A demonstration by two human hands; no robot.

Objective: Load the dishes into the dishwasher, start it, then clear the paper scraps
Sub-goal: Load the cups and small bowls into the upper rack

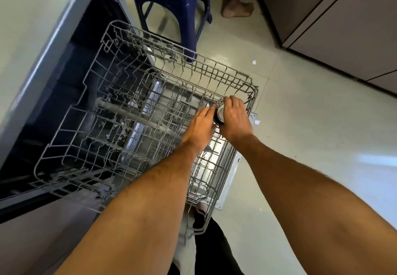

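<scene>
Right hand (233, 118) grips a small cup (219, 114); left hand (200, 124) steadies it with straight fingers. Seat it between the rack (71, 111) prongs at three o'clock.

Pale glossy floor tiles (311, 124) are filling most of the room, catching a soft patch of light at the right edge. A dark blue plastic stool (171, 6) is standing on the tiles at the top — just beside it, a person's bare foot (236, 9) is resting on the floor. Grey cabinet fronts (343, 23) are running along the upper right, and a light countertop (28, 38) is sitting at the left.
</scene>
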